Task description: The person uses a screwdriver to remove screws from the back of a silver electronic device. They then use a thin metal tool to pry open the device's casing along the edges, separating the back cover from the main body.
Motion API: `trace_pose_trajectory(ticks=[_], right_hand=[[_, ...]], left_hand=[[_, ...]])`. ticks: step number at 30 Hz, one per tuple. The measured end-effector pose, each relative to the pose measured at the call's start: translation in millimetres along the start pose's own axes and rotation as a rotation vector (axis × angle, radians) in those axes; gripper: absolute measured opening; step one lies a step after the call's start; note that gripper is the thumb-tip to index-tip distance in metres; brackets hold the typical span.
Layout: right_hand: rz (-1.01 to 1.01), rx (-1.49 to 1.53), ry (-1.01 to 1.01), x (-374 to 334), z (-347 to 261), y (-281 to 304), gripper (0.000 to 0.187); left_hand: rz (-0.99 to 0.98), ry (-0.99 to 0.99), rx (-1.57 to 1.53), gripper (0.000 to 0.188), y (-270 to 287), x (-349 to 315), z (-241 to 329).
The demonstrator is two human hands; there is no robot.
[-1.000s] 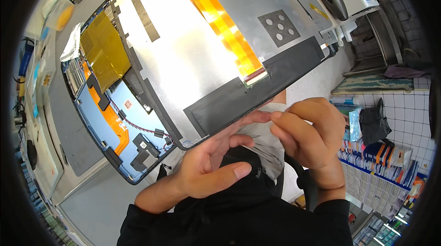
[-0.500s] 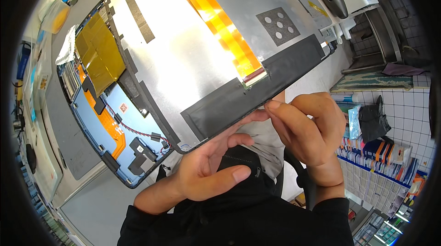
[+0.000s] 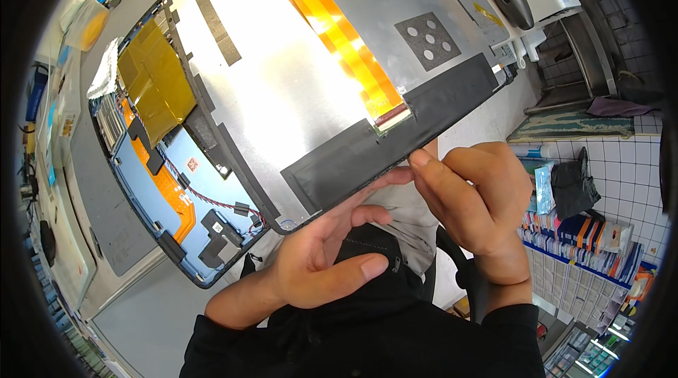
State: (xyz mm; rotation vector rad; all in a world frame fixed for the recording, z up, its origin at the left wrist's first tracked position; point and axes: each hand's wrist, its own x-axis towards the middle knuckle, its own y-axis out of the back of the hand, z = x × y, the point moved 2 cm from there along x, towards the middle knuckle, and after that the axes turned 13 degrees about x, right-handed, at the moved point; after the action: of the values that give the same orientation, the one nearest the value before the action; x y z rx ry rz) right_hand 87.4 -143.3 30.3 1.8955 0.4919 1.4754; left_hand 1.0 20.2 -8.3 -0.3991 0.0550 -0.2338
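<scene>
Lies slantwise, metal face up, as a silver panel (image 3: 282, 124) partly covering open blue casing (image 3: 182, 152); bears orange flat cable (image 3: 341, 43), 5-dotted black patch (image 3: 428, 40).

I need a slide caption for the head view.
Left hand and right hand at a silver panel, blue case at left.

We see a smooth, shiny metal panel (image 3: 261, 96) carrying a glossy orange film ribbon (image 3: 328, 21), matt black tape (image 3: 339, 170) along its near edge, and, beside it, creased, glossy yellow film (image 3: 155, 85).
</scene>
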Motion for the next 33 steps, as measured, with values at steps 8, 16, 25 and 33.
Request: trace_pose_trajectory(ticks=[8, 16, 25, 33], right_hand=[[-0.021, -0.01, -0.014, 8, 1, 0, 0.041], [0.034, 0.003, 0.003, 2, 7, -6, 0.04], [0.09, 0.061, -0.001, 1, 10, -10, 0.038], [0.121, 0.088, -0.005, 0, 10, -10, 0.035]], left_hand=[[-0.018, -0.043, 0.013, 0.086, 1, -1, -2], [-0.029, -0.038, 0.011, 0.085, 1, 1, -2], [-0.027, -0.047, -0.002, 0.085, 2, 1, -5], [-0.002, 0.001, -0.015, 0.087, 0, 2, -2]])
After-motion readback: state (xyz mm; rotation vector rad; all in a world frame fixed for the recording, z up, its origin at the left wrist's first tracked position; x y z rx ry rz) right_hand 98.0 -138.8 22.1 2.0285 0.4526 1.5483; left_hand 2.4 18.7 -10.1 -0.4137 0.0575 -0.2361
